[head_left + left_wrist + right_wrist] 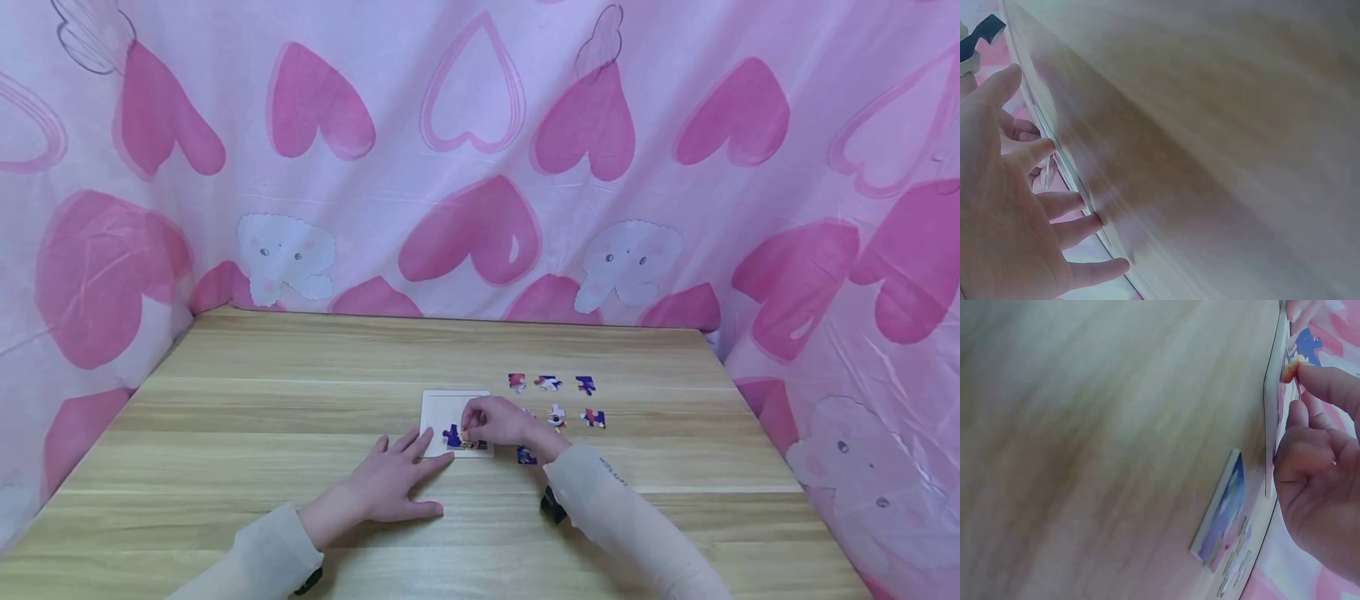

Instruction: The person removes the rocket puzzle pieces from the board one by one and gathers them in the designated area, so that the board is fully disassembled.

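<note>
A square white puzzle tray (427,410) lies on the table, with a dark purple jigsaw piece (451,436) near its lower edge. My left hand (390,485) rests flat with spread fingers, its fingertips at the tray's left and lower edge. Over the lower part of the tray, my right hand (497,421) pinches a yellow-orange jigsaw piece (1290,370) between thumb and finger. Seen from the right wrist, this piece stands tilted beside a blue one (1308,345). The right hand hides part of the tray and the pieces beneath it.
Several loose jigsaw pieces lie in rows right of the tray, among them a red one (517,382), a white one (556,417) and a dark blue one (527,455) close to the right wrist. A pink heart-patterned curtain (382,225) borders the wooden table (300,367).
</note>
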`<control>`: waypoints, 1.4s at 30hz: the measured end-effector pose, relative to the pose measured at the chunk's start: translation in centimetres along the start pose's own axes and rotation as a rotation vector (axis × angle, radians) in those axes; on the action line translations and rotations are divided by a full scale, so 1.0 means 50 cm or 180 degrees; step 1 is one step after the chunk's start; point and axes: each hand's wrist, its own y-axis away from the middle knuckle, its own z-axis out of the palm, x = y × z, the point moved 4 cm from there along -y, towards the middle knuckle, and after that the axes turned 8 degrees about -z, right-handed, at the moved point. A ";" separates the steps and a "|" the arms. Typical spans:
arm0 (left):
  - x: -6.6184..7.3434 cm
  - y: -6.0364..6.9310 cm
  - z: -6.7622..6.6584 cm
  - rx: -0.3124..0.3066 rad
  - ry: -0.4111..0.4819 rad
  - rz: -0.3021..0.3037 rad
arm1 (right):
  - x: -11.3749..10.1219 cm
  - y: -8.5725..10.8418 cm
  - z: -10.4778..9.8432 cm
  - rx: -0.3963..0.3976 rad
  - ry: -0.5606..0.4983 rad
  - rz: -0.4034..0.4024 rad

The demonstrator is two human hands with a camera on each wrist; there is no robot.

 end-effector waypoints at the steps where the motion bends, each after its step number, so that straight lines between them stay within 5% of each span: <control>1: 0.000 0.000 0.000 0.0000 -0.0003 0.0003 | 0.001 0.000 -0.001 0.0000 0.0003 -0.0021; 17: -0.001 0.000 0.000 -0.0017 0.0015 0.0000 | 0.015 0.049 -0.036 -0.0037 -0.0536 0.0089; 42: 0.002 0.001 -0.001 0.0028 -0.0021 0.0028 | 0.104 0.206 -0.123 0.0057 -0.0491 0.0153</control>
